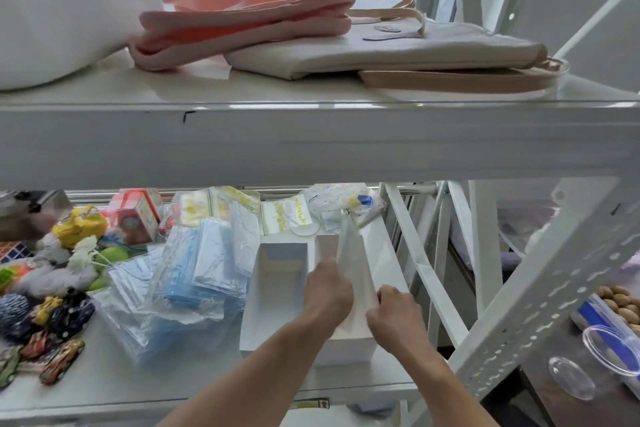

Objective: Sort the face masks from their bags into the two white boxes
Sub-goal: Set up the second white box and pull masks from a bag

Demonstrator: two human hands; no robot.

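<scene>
L hand [329, 291] and R hand [394, 314] are both holding a white mask pack [357, 270] upright over the right white box [346, 347]. L fingers are curling round the pack's left side; R thumb and fingers are pinching its lower right edge. Can't tell if the pack is touching the box bottom. The left white box [258, 319] is sitting open, touching the right one. Blue masks in clear bags [204, 263] are lying just left of the boxes on the lower shelf [173, 378]. Toys [59, 360] are lying far left. Pink bags [242, 17] are resting on the upper shelf [311, 135].
</scene>
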